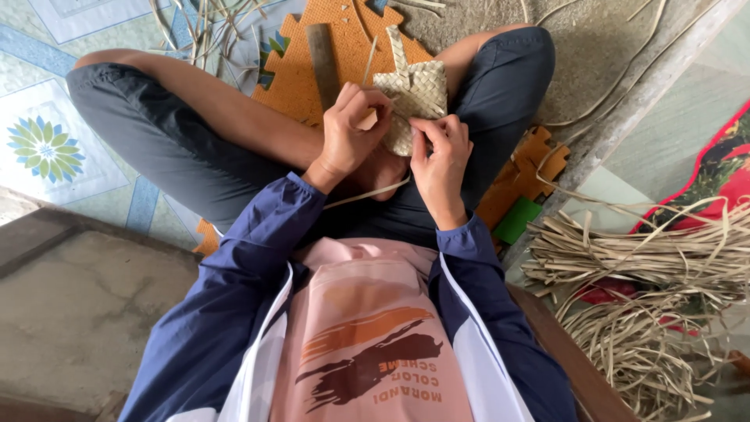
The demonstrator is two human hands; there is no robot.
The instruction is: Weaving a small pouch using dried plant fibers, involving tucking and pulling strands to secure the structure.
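A small woven pouch (414, 98) of pale dried leaf strips is held over my crossed legs. My left hand (349, 133) grips its left side with thumb and fingers curled round the edge. Pinching its lower right edge is my right hand (440, 160). One flat strip (397, 48) sticks up from the top of the pouch. Another loose strip (367, 194) trails down below my hands toward my lap.
An orange foam puzzle mat (293, 74) lies under my legs, with a dark flat bar (323, 55) on it. A pile of dried leaf strips (641, 266) lies at the right beside a red patterned cloth (723, 168). More strips (195, 27) lie scattered at the top left on tiled floor.
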